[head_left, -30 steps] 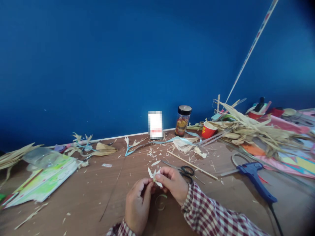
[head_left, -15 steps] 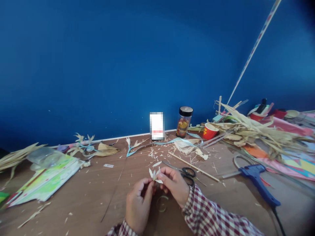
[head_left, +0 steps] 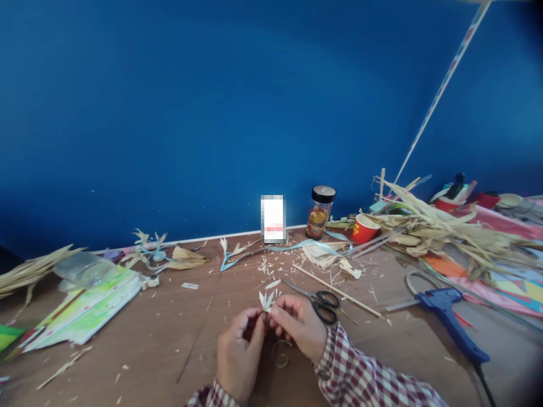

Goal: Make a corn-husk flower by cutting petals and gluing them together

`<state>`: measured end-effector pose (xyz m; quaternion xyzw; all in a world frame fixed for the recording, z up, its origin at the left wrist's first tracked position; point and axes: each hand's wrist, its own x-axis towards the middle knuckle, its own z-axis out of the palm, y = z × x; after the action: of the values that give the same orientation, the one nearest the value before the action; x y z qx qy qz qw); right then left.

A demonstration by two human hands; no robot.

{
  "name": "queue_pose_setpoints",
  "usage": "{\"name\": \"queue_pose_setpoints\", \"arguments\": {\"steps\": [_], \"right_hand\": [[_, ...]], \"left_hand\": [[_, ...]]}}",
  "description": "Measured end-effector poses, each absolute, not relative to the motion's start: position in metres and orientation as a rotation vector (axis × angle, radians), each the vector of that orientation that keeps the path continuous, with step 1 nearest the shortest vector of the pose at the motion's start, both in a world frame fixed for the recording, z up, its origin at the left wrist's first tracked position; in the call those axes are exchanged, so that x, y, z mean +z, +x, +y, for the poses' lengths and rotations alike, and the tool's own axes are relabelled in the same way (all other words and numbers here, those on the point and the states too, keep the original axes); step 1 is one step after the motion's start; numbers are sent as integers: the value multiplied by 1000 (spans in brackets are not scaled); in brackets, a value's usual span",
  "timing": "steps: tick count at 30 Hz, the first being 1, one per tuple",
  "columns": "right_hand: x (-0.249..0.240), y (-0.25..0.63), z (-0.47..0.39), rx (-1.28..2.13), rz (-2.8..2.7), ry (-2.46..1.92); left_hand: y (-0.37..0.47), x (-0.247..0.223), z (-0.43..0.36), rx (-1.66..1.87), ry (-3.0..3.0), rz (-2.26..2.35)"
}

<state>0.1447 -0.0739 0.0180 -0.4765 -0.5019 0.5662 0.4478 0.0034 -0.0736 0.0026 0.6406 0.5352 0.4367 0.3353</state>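
Note:
A small flower of pale, pointed husk petals [head_left: 266,299] stands upright between my two hands, its base hidden by the fingertips. My left hand [head_left: 241,351] pinches that base from the left. From the right, my right hand [head_left: 300,327] closes thumb and fingers at the lower petals. Just beyond the right hand lie black-handled scissors [head_left: 326,305] on the brown table [head_left: 144,339]. One loose white petal [head_left: 272,284] rests behind the flower, and a curled strip [head_left: 280,353] lies beneath my hands.
A blue glue gun [head_left: 452,319] lies at the right, near a heap of dried corn husks [head_left: 441,226]. A thin stick [head_left: 339,291], a lidded jar [head_left: 320,213] and a red paper cup [head_left: 365,228] stand or lie further back. A painted sheet [head_left: 89,308] is at the left.
The right fingers have shifted slightly lower on the flower, and its petals now stand closer together and more upright. The whole view has moved slightly.

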Motion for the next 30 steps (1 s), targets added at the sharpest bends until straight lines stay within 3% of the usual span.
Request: {"name": "queue_pose_setpoints", "arguments": {"steps": [16, 30], "right_hand": [[14, 142, -72, 1402, -1214, -1112], [16, 142, -72, 1059, -1360, -1241]], "left_hand": [[3, 8, -73, 1126, 1606, 1326], [8, 7, -70, 1060, 1142, 1186]]}}
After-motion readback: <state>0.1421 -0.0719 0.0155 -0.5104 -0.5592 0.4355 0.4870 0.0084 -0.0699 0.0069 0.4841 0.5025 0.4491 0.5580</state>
